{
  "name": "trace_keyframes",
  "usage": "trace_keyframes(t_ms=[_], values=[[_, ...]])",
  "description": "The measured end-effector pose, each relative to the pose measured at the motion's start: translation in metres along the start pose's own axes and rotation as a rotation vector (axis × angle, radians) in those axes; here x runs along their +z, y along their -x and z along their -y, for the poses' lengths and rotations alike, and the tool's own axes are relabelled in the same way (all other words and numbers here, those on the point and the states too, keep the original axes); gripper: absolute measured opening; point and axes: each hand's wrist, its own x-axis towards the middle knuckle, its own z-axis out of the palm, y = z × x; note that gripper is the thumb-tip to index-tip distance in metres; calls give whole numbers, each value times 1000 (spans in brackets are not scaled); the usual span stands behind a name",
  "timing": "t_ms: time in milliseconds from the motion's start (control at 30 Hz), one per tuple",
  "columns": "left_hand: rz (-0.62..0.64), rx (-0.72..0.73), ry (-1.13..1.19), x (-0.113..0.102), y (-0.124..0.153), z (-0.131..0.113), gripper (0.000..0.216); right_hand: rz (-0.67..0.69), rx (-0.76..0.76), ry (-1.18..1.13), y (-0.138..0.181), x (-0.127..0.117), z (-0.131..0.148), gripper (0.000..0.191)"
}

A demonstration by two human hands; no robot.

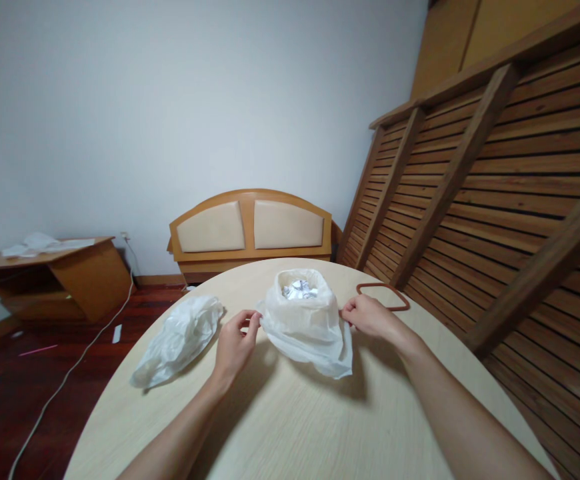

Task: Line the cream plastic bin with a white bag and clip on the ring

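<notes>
The person is sitting at a round table [290, 420] made of light wood. A white plastic bag [310, 330] is standing near the far side of the table, right between the two hands. The bag is open at the top, and some crumpled paper [300, 289] is lying inside it. The left hand [234, 343] is pinching the bag's left edge between the thumb and fingers. The right hand [370, 315] is pinching the bag's right edge the same way. The bottom of the bag is hanging loose over the table near the person. A second white bag [180, 340] is lying flat and crinkled on the table, just to the left of the left hand. A thin brown ring [383, 285] is lying on the table just behind the right hand. Behind the table, a bed's headboard [250, 227] is leaning on the white wall. A big wooden frame with slats [495, 187] is leaning on the right. A low desk [70, 267] is standing on the left, and a white cord [70, 373] is lying on the dark floor.
</notes>
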Motion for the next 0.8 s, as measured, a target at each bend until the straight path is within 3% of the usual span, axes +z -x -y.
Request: trace_keyframes(t_ms=[433, 633, 800], values=[[4, 31, -12, 2, 2, -1, 33, -371, -198, -265, -8, -6, 9, 26], [41, 67, 6, 4, 3, -2, 36, -451, -328, -442, 4, -14, 28, 29], [66, 102, 22, 6, 5, -3, 40, -405, -394, -594, 14, -17, 46, 31]])
